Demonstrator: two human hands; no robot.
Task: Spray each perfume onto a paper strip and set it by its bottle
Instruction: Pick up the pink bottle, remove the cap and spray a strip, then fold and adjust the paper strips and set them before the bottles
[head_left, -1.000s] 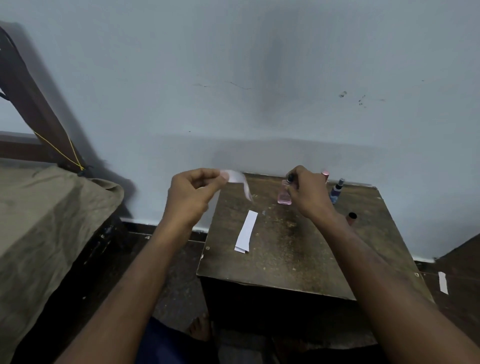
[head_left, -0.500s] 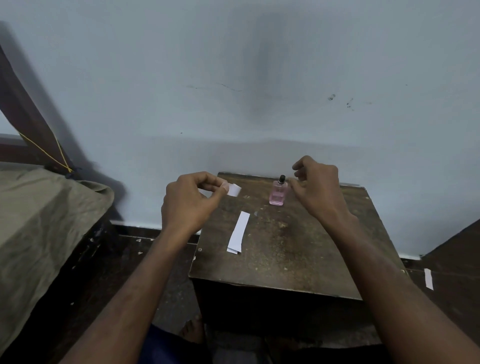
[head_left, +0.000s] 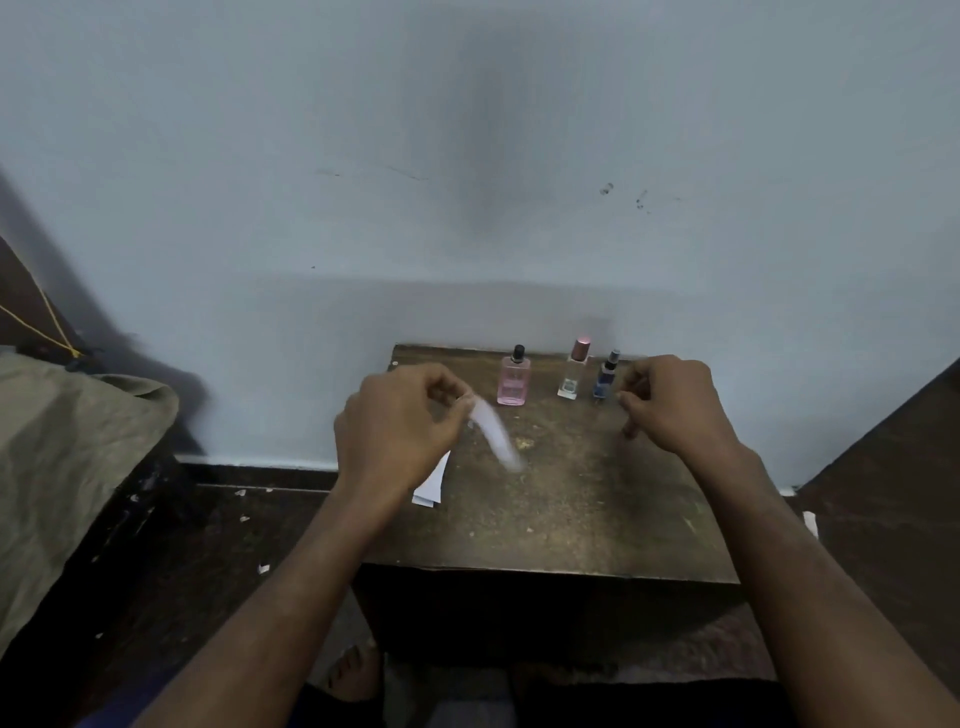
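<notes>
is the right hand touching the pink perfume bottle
Apart. The head view shows the right hand lifted well to the right of the square pink glass perfume bottle, with the clear bottle and small blue bottle standing between them.

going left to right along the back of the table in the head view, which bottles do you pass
pink bottle with a black spray top → clear bottle with a pink cap → small blue bottle, which stands just left of the right hand
</notes>
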